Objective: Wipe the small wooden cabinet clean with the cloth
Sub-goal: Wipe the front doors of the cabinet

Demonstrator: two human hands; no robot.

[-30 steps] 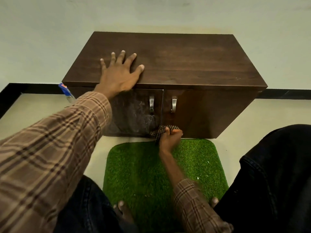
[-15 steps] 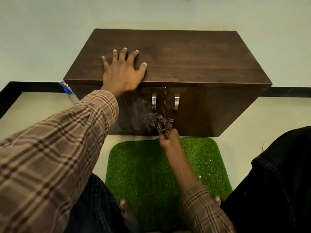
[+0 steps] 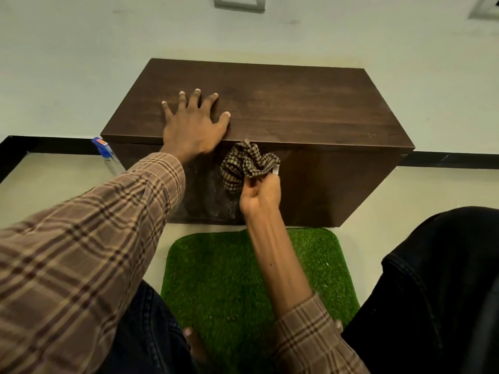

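A small dark wooden cabinet (image 3: 297, 109) stands on the floor against a pale wall. My left hand (image 3: 193, 128) lies flat on its top near the front left edge, fingers spread. My right hand (image 3: 259, 195) grips a bunched checked cloth (image 3: 245, 167) and holds it against the upper middle of the cabinet front, over the two door handles, which it mostly hides. The left door below the cloth looks smeared and dusty.
A green artificial-grass mat (image 3: 243, 279) lies on the floor in front of the cabinet. A clear bottle with a blue cap (image 3: 104, 151) stands at the cabinet's left side. My dark-trousered knees flank the mat. A black skirting strip runs along the wall's base.
My right hand has carried the cloth up the cabinet front, from the bottom edge of the doors to the handles near the top. My left hand has stayed on the cabinet top.
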